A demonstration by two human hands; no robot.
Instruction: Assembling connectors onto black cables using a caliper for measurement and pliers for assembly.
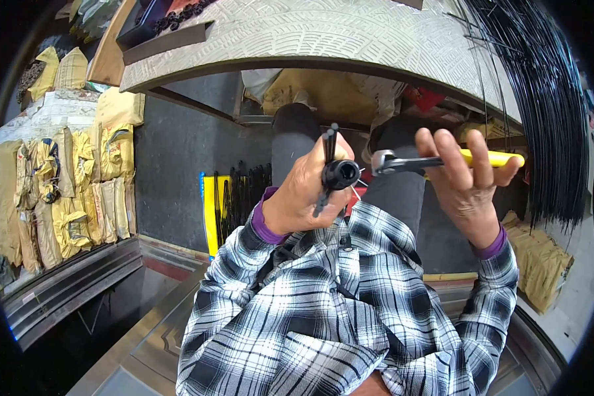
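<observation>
A: Surroundings first, largest down. Landmark is the workbench (350,33), a pale patterned slab curving across the top of the view.

B: Noted. Right of the workbench, a big sheaf of thin black rods (548,112) hangs down past its edge and screens that whole side. Left of and below the workbench, stacked yellow sacks (66,191) line the wall; more yellow sacks (541,261) sit under its right end.

A: Any packaging nearer in?

B: Below the workbench's front edge, on the dark floor, a flat yellow tray with a blue edge (211,211) holds black rod-like parts (244,191). On the workbench's far left corner, a dark tray (158,26) of small black pieces. Markings too small to make out.

A: Obstructions?

B: The person's plaid shirt (336,310) fills the lower centre and hides the lap; the knees in dark trousers show just under the workbench.

A: Hands.

B: Left hand (303,191) is curled tight around a black cylindrical fitting (341,174), with thin black rods (330,142) rising from the fist. Right hand (465,181) has fingers wrapped over the yellow handle of a ratchet wrench (435,160), index and middle partly extended. The chrome head sits just beside the fitting; contact I cannot tell. Both are held below the workbench's front edge, above the knees.
</observation>
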